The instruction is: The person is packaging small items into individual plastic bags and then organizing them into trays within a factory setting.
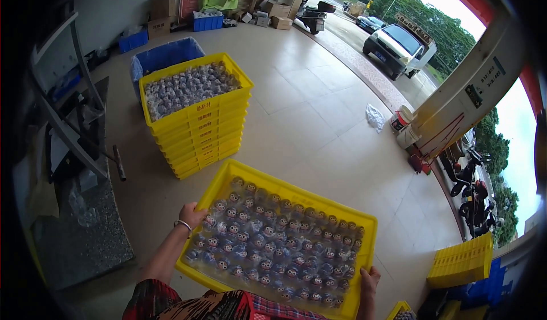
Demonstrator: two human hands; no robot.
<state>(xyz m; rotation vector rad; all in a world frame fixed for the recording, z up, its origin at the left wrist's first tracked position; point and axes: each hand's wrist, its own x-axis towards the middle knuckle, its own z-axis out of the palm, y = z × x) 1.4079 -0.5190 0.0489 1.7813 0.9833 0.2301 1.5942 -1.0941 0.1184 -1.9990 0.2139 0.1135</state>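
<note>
A shallow yellow plastic tray (364, 217) is held out in front of my body, tilted a little in the view. Rows of small figures with round eyes (265, 243), wrapped in clear plastic, fill it. My left hand (194, 216), with a bracelet at the wrist, grips the tray's left rim. At the right rim, my right hand (370, 280) is closed on the edge, thumb on top. Beyond the tray, to the left, stands a tall stack of matching yellow trays (199, 126); its top one holds many small wrapped pieces (191, 86).
Behind the stack is a blue bin (171, 56) with a plastic liner. A metal frame (74, 126) stands over a speckled slab at left. More yellow trays (461, 261) are stacked at lower right. Buckets (401, 118) stand by the doorway pillar; a truck (399, 46) is outside.
</note>
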